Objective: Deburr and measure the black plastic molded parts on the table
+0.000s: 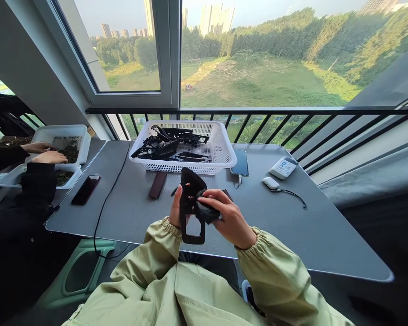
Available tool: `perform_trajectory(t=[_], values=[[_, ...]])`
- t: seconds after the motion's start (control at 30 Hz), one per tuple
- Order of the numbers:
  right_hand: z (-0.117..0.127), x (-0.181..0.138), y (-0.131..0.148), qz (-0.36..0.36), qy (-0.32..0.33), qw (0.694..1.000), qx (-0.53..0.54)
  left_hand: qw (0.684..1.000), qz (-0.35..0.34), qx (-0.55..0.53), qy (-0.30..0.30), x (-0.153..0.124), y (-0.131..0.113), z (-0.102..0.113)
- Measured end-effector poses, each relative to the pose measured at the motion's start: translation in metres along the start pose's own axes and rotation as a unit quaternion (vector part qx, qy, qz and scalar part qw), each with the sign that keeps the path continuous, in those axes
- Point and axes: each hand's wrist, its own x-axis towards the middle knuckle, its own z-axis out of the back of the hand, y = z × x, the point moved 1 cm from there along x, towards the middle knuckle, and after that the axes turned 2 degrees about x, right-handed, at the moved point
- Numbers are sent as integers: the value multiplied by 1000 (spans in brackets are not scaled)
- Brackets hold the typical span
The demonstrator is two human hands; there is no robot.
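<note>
My left hand (pixel 176 209) grips a flat black plastic part with a rectangular cut-out (pixel 189 199), holding it upright above the grey table (pixel 129 213). My right hand (pixel 228 213) presses a crumpled black cloth (pixel 207 209) against that part. Behind my hands, a white plastic mesh basket (pixel 221 145) holds several similar black parts (pixel 163 147). A dark brown strip (pixel 157 184) lies on the table just behind my left hand.
A co-worker's hands (pixel 44 152) work over white trays of dark material (pixel 66 148) at the left. Two phones (pixel 85 189), a white mouse (pixel 270 183), a white box (pixel 283 167) and a black cable (pixel 107 213) lie on the table. A black railing (pixel 258 110) runs behind it.
</note>
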Motion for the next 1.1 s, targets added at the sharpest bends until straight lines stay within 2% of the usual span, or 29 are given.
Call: perform_trajectory(t=[0.1,0.17,0.23,0.33,0.43,0.6,0.67,0.8,0.83,0.9,0.97,1.1], values=[[-9,-4,-5,9,42,999,-24,999,-45,-4,-20,3,-5,4],[-17,-12,-3,6,94,996,-4,996,-73,-14,-41,4,-11,7],[-23,-21,2,-6,106,994,23,994,-92,-14,-63,5,-15,9],[-29,-30,14,-11,99,992,77,993,-84,-4,-80,5,-15,7],[-34,-33,21,8,125,986,113,993,-77,10,-92,4,-11,4],[-22,-31,7,-14,180,982,52,992,-89,31,-84,0,-17,7],[-10,-26,-3,-28,141,989,16,994,-75,37,-72,-2,-18,9],[9,-9,-11,-31,-35,999,8,996,-36,66,-38,-2,-9,9],[9,-5,-11,-25,-62,998,2,997,-34,68,-28,-2,-5,8],[3,-1,-10,-16,-71,997,-17,997,-40,62,-12,-1,-1,7],[-7,-3,-8,-14,-37,999,-23,997,-57,52,-11,-1,-2,8],[-20,-16,2,6,126,991,34,994,-82,57,-54,1,-14,15]])
